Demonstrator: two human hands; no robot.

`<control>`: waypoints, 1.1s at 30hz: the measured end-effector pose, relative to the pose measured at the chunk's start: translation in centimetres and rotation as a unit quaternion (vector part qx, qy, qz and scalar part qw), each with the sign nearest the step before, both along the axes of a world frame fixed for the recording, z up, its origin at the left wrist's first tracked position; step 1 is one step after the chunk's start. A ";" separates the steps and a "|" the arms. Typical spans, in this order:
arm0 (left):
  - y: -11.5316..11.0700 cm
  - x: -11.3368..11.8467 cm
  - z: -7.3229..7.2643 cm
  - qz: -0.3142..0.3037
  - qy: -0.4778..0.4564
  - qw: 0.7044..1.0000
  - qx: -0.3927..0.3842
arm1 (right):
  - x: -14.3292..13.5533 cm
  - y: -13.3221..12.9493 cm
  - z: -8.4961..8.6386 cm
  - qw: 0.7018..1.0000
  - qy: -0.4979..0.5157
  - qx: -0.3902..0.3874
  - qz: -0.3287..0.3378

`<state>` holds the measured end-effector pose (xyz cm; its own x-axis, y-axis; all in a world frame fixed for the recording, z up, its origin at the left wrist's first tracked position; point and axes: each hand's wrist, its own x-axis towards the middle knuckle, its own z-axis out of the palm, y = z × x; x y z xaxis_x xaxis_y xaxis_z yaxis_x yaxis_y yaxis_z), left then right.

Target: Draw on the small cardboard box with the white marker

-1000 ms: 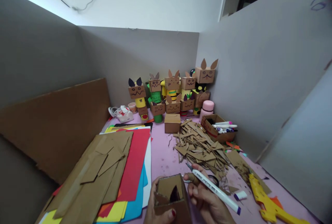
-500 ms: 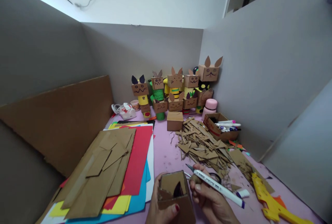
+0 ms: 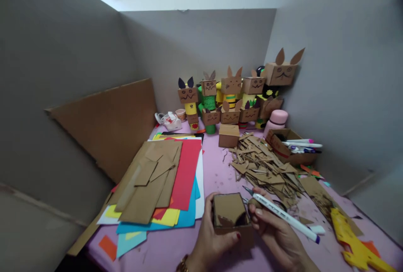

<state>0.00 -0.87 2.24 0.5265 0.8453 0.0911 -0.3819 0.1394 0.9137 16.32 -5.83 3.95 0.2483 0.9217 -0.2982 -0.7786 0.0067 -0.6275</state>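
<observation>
Fingers of the left hand curve partly closed around a cardboard box, thumb along its near side. Those of the right hand are bent closed about a white marker, tip toward 10 o'clock; a small brown piece appears pinched at the fingertips, its outline unclear. The left grip probably steadies the box while leaving its upper side accessible; the marker, carried across the hand, seems placed to spare the fingertips for the small piece. The box, slightly tilted, is plain brown with dark edges, its upper side apparently open, and a dark pointed shape lies at its near right corner. From it, layered cardboard lies at 10 o'clock, cardboard scraps at 1, a glue gun between 3 and 4.
</observation>
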 end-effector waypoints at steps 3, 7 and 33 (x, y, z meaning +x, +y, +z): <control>-0.2 0.0 0.1 0.006 0.019 1.000 0.022 | 0.1 -0.1 0.1 1.000 -0.002 -0.014 -0.002; -0.4 0.0 0.2 0.007 0.018 0.999 0.042 | 0.0 0.0 0.2 1.000 -0.006 -0.018 -0.003; 0.3 -0.4 0.1 0.116 0.021 0.991 -0.069 | -0.2 0.5 0.0 1.000 0.011 0.006 0.006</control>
<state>-0.41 -0.54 2.34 0.3165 0.9472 -0.0517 -0.3799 0.1765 0.9080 16.12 -5.38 3.99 0.2301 0.9280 -0.2929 -0.7921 0.0038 -0.6104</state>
